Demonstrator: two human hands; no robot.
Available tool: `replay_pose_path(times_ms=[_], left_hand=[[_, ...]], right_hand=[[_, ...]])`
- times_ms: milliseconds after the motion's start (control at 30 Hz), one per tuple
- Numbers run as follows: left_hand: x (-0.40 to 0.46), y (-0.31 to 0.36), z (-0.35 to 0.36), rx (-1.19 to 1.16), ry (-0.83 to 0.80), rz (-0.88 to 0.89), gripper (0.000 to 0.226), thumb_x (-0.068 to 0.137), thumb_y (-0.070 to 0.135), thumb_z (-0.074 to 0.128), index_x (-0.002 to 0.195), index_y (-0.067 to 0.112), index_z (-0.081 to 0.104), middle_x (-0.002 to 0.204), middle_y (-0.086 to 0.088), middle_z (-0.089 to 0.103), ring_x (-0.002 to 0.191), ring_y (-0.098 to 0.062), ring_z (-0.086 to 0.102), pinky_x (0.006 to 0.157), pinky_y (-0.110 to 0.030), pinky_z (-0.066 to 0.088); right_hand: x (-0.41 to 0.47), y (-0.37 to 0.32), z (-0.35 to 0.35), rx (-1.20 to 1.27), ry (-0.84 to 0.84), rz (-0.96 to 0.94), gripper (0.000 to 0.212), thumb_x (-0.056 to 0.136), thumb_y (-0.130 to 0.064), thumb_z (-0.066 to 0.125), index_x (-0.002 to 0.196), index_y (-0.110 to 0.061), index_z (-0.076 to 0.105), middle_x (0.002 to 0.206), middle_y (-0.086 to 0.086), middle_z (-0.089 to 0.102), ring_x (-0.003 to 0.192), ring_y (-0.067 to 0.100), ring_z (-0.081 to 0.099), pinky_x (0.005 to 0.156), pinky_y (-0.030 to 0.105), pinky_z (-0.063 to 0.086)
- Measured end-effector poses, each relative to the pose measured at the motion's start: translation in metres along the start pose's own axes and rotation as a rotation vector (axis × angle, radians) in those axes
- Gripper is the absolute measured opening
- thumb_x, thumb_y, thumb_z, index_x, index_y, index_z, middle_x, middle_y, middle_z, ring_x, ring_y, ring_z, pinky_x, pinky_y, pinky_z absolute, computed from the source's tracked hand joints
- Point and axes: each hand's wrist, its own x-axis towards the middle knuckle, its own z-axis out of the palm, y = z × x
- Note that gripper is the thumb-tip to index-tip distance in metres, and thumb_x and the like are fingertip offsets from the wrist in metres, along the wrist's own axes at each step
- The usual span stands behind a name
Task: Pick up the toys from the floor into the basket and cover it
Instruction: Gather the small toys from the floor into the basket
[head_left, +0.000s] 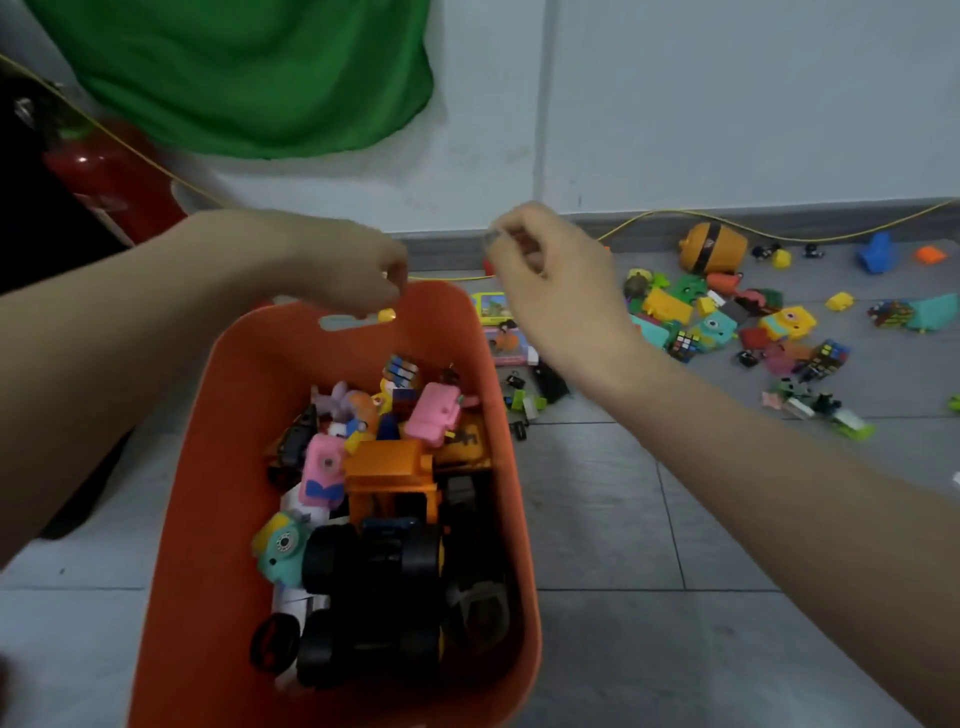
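Observation:
An orange plastic basket (223, 467) stands on the floor in front of me, holding several toys, among them an orange truck with black wheels (387, 499) and pink block figures. My left hand (348, 265) hovers over the basket's far rim, fingertips pinched at a small yellow toy (387, 314). My right hand (550, 280) is raised just right of the basket with its fingers curled in. Blur hides whether anything sits inside them. Several loose toys (727, 322) lie scattered on the floor to the right, including a yellow capsule figure (711, 247) and puzzle cubes.
Grey floor tiles (623, 519) meet a white wall with a grey skirting. A yellow cable (691, 213) runs along the wall. Green cloth (249, 78) hangs at upper left above a red cylinder (104, 171). More small toys (519, 400) lie beside the basket's right wall.

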Motion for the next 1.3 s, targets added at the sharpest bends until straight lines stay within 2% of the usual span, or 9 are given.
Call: replay_pose_path(times_ms=[133, 267, 367, 467, 600, 667, 800, 1100, 1300], left_hand=[[0.021, 0.050, -0.008, -0.125, 0.285, 0.160, 0.008, 0.091, 0.021, 0.049, 0.095, 0.018, 0.055, 0.094, -0.006, 0.063, 0.097, -0.029, 0.058, 0.075, -0.031, 0.042], [0.046, 0.125, 0.014, -0.286, 0.313, 0.348, 0.022, 0.093, 0.033, 0.051, 0.106, 0.017, 0.057, 0.107, -0.006, 0.065, 0.100, -0.028, 0.059, 0.079, -0.031, 0.045], [0.075, 0.178, 0.042, -0.251, 0.185, 0.375, 0.039, 0.094, 0.041, 0.050, 0.123, 0.016, 0.050, 0.118, -0.008, 0.061, 0.104, -0.030, 0.056, 0.079, -0.036, 0.046], [0.104, 0.208, 0.074, -0.130, -0.048, 0.260, 0.062, 0.091, 0.046, 0.052, 0.140, 0.012, 0.034, 0.135, -0.015, 0.047, 0.115, -0.035, 0.051, 0.086, -0.040, 0.046], [0.129, 0.214, 0.112, -0.064, -0.376, -0.021, 0.101, 0.087, 0.062, 0.054, 0.156, 0.018, -0.005, 0.162, -0.015, 0.000, 0.142, -0.047, 0.018, 0.111, -0.052, 0.032], [0.138, 0.212, 0.125, -0.086, -0.398, -0.101, 0.110, 0.084, 0.066, 0.056, 0.154, 0.023, -0.017, 0.161, -0.015, -0.017, 0.144, -0.050, 0.005, 0.113, -0.056, 0.026], [0.156, 0.195, 0.149, -0.378, -0.397, -0.213, 0.119, 0.079, 0.063, 0.067, 0.150, 0.034, -0.025, 0.158, -0.012, -0.028, 0.146, -0.047, 0.011, 0.113, -0.052, 0.031], [0.178, 0.214, 0.165, -0.719, -0.028, -0.217, 0.129, 0.069, 0.055, 0.081, 0.152, 0.039, -0.016, 0.161, -0.011, -0.014, 0.146, -0.046, 0.001, 0.116, -0.056, 0.022], [0.199, 0.223, 0.157, -1.001, 0.153, -0.209, 0.119, 0.055, 0.059, 0.086, 0.147, 0.048, 0.011, 0.151, -0.014, 0.024, 0.137, -0.040, 0.030, 0.112, -0.054, 0.032]], right_hand=[[-0.002, 0.058, -0.041, -0.081, 0.065, 0.219, 0.014, 0.096, -0.020, 0.052, 0.101, -0.013, 0.063, 0.076, -0.006, 0.060, 0.068, 0.009, 0.055, 0.069, 0.033, 0.046], [-0.029, 0.143, -0.079, -0.338, 0.039, 0.464, 0.029, 0.092, -0.021, 0.056, 0.121, -0.015, 0.055, 0.108, 0.010, 0.060, 0.094, 0.026, 0.057, 0.074, 0.030, 0.040], [-0.063, 0.195, -0.115, -0.535, -0.062, 0.634, 0.050, 0.092, -0.029, 0.058, 0.139, -0.019, 0.044, 0.134, 0.017, 0.045, 0.118, 0.036, 0.049, 0.089, 0.039, 0.042], [-0.089, 0.238, -0.154, -0.747, -0.155, 0.717, 0.061, 0.090, -0.038, 0.059, 0.145, -0.025, 0.036, 0.142, 0.018, 0.039, 0.126, 0.040, 0.041, 0.096, 0.047, 0.042], [-0.102, 0.279, -0.198, -0.905, -0.169, 0.820, 0.080, 0.085, -0.057, 0.059, 0.151, -0.033, 0.022, 0.150, 0.018, 0.027, 0.133, 0.042, 0.031, 0.104, 0.050, 0.036], [-0.105, 0.297, -0.212, -0.828, -0.134, 0.896, 0.087, 0.083, -0.064, 0.058, 0.153, -0.035, 0.016, 0.154, 0.019, 0.019, 0.138, 0.042, 0.025, 0.109, 0.052, 0.032], [-0.104, 0.319, -0.216, -0.773, -0.177, 0.976, 0.096, 0.079, -0.077, 0.051, 0.154, -0.037, 0.007, 0.155, 0.023, 0.018, 0.141, 0.043, 0.021, 0.112, 0.051, 0.026], [-0.062, 0.326, -0.181, -0.741, -0.191, 0.705, 0.078, 0.081, -0.069, 0.055, 0.146, -0.042, 0.021, 0.139, 0.018, 0.032, 0.126, 0.043, 0.033, 0.097, 0.052, 0.041], [-0.057, 0.325, -0.158, -0.891, -0.272, 0.530, 0.061, 0.086, -0.065, 0.052, 0.130, -0.023, 0.039, 0.128, 0.014, 0.035, 0.117, 0.039, 0.042, 0.085, 0.047, 0.050]])
